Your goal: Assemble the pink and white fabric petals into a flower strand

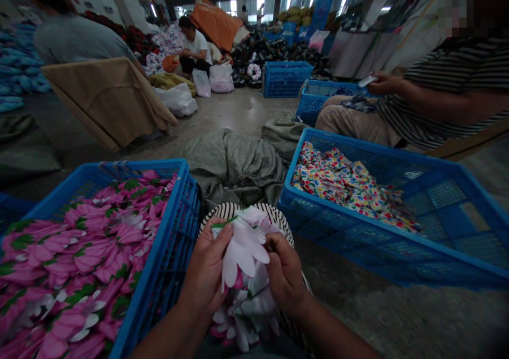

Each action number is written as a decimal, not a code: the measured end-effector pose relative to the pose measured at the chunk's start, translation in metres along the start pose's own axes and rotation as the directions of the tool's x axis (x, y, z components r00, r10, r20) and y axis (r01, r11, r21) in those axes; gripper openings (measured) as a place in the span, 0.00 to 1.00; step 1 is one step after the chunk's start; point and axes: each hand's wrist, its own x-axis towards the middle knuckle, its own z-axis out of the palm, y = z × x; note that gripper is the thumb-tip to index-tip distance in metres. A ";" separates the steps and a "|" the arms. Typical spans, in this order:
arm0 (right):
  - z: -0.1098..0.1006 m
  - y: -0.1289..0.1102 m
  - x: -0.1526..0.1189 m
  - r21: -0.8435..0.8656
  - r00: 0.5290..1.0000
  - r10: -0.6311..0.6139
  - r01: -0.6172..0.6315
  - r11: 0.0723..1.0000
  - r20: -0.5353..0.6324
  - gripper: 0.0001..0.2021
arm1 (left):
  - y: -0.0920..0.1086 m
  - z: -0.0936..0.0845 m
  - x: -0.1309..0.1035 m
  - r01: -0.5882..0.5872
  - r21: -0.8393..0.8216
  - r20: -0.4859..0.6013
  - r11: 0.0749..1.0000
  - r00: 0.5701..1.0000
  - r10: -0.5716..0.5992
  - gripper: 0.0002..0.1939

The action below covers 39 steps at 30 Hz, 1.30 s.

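Note:
Between my two hands, above my lap, is a white petal-shaped fabric piece (243,247) with a green edge at its top. My left hand (209,266) pinches its upper left corner between thumb and fingers. On the other side, my right hand (287,271) is closed at the piece's right edge; its fingertips are partly hidden. More white fabric pieces with pink and green parts (250,316) lie in a heap on my lap below. Black-and-white striped cloth (222,210) covers my knees under the hands.
A blue crate (181,189) of pink and green petal pieces (91,242) stands at my left. Another blue crate (397,231) holds colourful dotted fabric (342,181) at my right. Grey-green sacks (238,157) lie ahead. One person in stripes (449,88) sits right; others sit farther off.

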 end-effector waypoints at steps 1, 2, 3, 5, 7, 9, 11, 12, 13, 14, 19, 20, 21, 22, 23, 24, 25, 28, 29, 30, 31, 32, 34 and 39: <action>0.000 0.000 0.001 -0.027 1.000 -0.015 0.015 1.000 -0.004 0.05 | 0.000 0.000 0.000 0.002 -0.002 -0.002 1.000 1.000 -0.002 0.12; 0.000 0.001 0.001 -0.045 1.000 -0.024 0.023 0.999 -0.006 0.05 | 0.000 0.001 -0.001 0.005 -0.007 -0.005 1.000 1.000 -0.005 0.12; 0.000 0.001 0.002 -0.055 1.000 -0.029 0.028 0.998 -0.004 0.05 | 0.000 0.001 -0.001 0.006 -0.013 -0.009 1.000 1.000 -0.006 0.13; 0.000 0.001 0.003 -0.061 0.999 -0.033 0.033 0.998 0.002 0.05 | 0.000 0.001 -0.002 0.013 -0.023 -0.012 1.000 1.000 -0.013 0.13; 0.000 0.000 0.003 -0.054 0.999 -0.037 0.037 0.998 -0.001 0.05 | 0.001 0.002 -0.002 0.019 -0.028 -0.008 0.999 1.000 -0.019 0.13; -0.001 -0.001 0.003 -0.049 0.999 -0.032 0.032 0.998 -0.010 0.05 | 0.001 0.001 -0.002 0.024 -0.033 0.003 0.999 1.000 -0.024 0.13; 0.000 -0.002 0.004 -0.038 1.000 -0.016 0.016 0.999 -0.015 0.05 | 0.001 0.000 -0.001 0.029 -0.037 0.013 0.999 1.000 -0.028 0.13; 0.000 -0.003 0.004 -0.030 1.000 -0.006 0.006 1.000 -0.012 0.06 | 0.001 0.000 -0.001 0.027 -0.038 0.017 0.999 0.999 -0.027 0.13; 0.000 -0.003 0.004 -0.021 1.000 0.002 -0.002 1.000 -0.008 0.06 | 0.001 0.000 -0.001 0.027 -0.038 0.022 0.999 0.999 -0.026 0.12; 0.000 -0.004 0.005 -0.011 1.000 0.006 -0.006 1.000 -0.003 0.07 | 0.001 -0.001 -0.001 0.023 -0.039 0.024 0.999 0.999 -0.022 0.12; 0.000 -0.007 0.006 0.008 1.000 -0.008 0.008 1.000 0.027 0.08 | 0.001 0.001 -0.001 0.020 -0.044 0.036 0.999 0.999 -0.019 0.12; 0.000 -0.007 0.006 0.006 1.000 -0.014 0.013 1.000 0.027 0.08 | 0.001 0.001 -0.001 0.018 -0.042 0.035 0.999 0.999 -0.017 0.12; 0.000 -0.007 0.006 0.003 1.000 -0.018 0.018 1.000 0.022 0.08 | 0.001 0.002 -0.001 0.019 -0.040 0.035 0.999 0.999 -0.018 0.11; -0.001 -0.007 0.006 -0.001 1.000 -0.018 0.018 1.000 0.020 0.08 | 0.001 0.002 -0.001 0.020 -0.039 0.035 0.999 0.999 -0.019 0.11; -0.001 -0.007 0.006 -0.005 1.000 -0.015 0.015 1.000 0.019 0.08 | 0.001 0.002 -0.001 0.023 -0.040 0.035 0.999 0.999 -0.022 0.11; -0.001 -0.007 0.005 -0.009 1.000 -0.010 0.010 1.000 0.020 0.09 | 0.001 0.002 -0.001 0.027 -0.042 0.036 0.999 0.999 -0.025 0.12; -0.001 -0.007 0.005 -0.014 1.000 -0.005 0.005 1.000 0.017 0.09 | 0.001 0.002 -0.001 0.030 -0.044 0.038 0.999 0.999 -0.029 0.12; -0.001 -0.007 0.004 -0.023 1.000 -0.005 0.005 1.000 -0.001 0.10 | -0.001 0.001 -0.002 0.033 -0.046 0.046 0.998 0.998 -0.030 0.12; -0.001 -0.007 0.004 -0.018 1.000 -0.003 0.003 1.000 -0.005 0.11 | -0.001 0.001 -0.002 0.034 -0.044 0.052 0.998 0.998 -0.032 0.12; -0.001 -0.007 0.004 -0.010 1.000 0.004 -0.004 1.000 -0.010 0.11 | -0.001 0.001 -0.002 0.036 -0.043 0.058 0.998 0.998 -0.034 0.11; -0.001 -0.007 0.004 0.006 1.000 0.015 -0.015 1.000 -0.017 0.12 | -0.002 0.000 -0.003 0.039 -0.042 0.062 0.998 0.997 -0.036 0.11; -0.001 -0.006 0.004 0.040 0.999 0.037 -0.036 0.999 -0.028 0.13 | -0.002 0.000 -0.003 0.042 -0.043 0.064 0.998 0.997 -0.039 0.11; -0.001 -0.005 0.006 0.196 0.988 0.135 -0.119 0.973 -0.070 0.17 | -0.003 -0.001 -0.003 0.049 -0.046 0.059 0.998 0.997 -0.046 0.11; -0.003 -0.003 0.014 0.611 0.939 0.344 -0.277 0.741 0.009 0.18 | -0.006 -0.003 -0.002 0.045 0.050 0.094 0.998 0.994 -0.049 0.11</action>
